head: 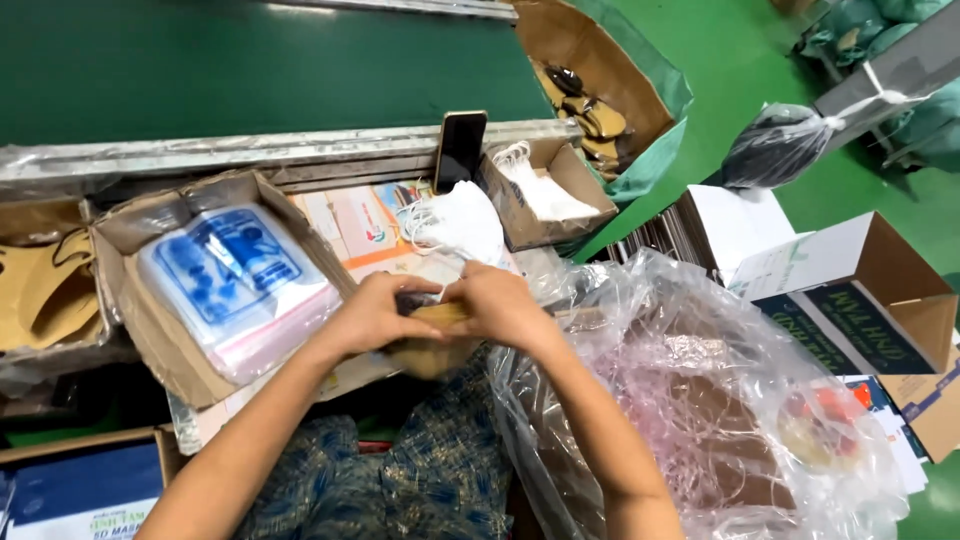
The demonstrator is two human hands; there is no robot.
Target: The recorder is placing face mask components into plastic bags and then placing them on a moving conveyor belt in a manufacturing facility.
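Head view: brown mask stack (pixel 430 335) pinched at centre, near a white mask pile (pixel 462 222).
Left hand (pixel 372 315) and right hand (pixel 497 305) both clamped on its ends; probably light, soft, floppy, best gripped flat at the edges, beside the clear plastic bag (pixel 700 400).

Green floor (pixel 740 60) (glossy under the light) beside a long green conveyor belt (pixel 250 70).
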